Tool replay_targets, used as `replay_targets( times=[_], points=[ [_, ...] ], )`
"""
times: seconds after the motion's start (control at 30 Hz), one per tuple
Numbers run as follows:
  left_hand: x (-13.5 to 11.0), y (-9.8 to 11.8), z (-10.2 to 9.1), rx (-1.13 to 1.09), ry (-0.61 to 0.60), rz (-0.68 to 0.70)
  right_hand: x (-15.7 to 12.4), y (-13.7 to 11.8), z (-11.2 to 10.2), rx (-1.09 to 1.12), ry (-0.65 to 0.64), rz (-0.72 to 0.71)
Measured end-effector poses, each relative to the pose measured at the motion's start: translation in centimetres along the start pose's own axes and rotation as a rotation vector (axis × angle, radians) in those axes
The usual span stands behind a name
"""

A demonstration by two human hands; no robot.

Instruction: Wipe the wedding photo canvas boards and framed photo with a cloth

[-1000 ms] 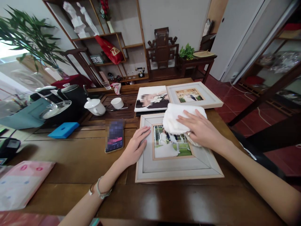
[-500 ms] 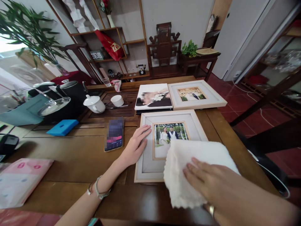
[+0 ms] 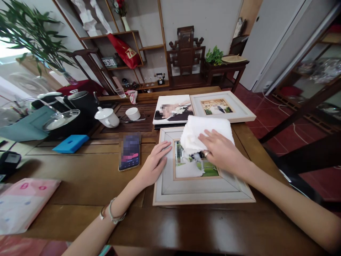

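Observation:
A pale wooden picture frame (image 3: 202, 188) with a wedding photo lies flat on the dark wooden table (image 3: 87, 177) in front of me. My left hand (image 3: 154, 163) rests flat on the frame's left border, fingers stretched out. My right hand (image 3: 221, 151) presses a folded white cloth (image 3: 202, 131) onto the upper part of the frame's glass, fingers spread flat over the cloth.
A second framed photo (image 3: 222, 106) and an unframed print (image 3: 173, 108) lie just behind. A phone (image 3: 129, 151) lies left of my left hand. Further left are a teapot (image 3: 106, 117), a cup (image 3: 132, 113), a blue box (image 3: 69, 143) and a pink packet (image 3: 21, 206).
My right hand swept the cloth down to the frame's near right corner, then back up to its far edge. My left hand stayed on the frame's left border.

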State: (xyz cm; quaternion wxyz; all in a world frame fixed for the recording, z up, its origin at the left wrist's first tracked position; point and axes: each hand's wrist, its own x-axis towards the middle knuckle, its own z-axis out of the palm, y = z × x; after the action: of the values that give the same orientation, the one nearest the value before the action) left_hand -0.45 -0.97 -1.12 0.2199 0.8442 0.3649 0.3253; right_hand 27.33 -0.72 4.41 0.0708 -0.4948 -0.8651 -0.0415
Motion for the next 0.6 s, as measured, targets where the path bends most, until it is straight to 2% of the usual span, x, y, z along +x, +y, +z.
replay_targets(
  times=[0.07, 0.13, 0.2, 0.27, 0.37, 0.5, 0.6],
  points=[
    [0.0, 0.0, 0.1, 0.001, 0.004, 0.004, -2.3, -2.7, -1.2, -0.018, -0.080, -0.043],
    [0.0, -0.1, 0.1, 0.010, 0.009, 0.011, -5.4, -5.7, -2.2, 0.027, -0.123, -0.183],
    [-0.1, -0.2, 0.2, 0.021, 0.010, 0.022, -7.9, -7.9, -2.6, 0.057, -0.008, -0.346],
    [-0.1, -0.2, 0.2, 0.026, 0.006, 0.028, -9.0, -8.6, -2.6, 0.091, 0.086, -0.410],
    [-0.1, -0.2, 0.1, 0.023, 0.004, 0.027, -7.5, -7.3, -1.7, 0.127, 0.084, -0.323],
    [-0.1, -0.2, 0.1, 0.019, 0.009, 0.028, -3.6, -5.0, -0.2, -0.047, 0.053, -0.141],
    [0.0, -0.2, 0.3, 0.014, 0.021, 0.033, -2.9, -5.9, 0.1, -0.110, 0.057, -0.145]
  ],
)
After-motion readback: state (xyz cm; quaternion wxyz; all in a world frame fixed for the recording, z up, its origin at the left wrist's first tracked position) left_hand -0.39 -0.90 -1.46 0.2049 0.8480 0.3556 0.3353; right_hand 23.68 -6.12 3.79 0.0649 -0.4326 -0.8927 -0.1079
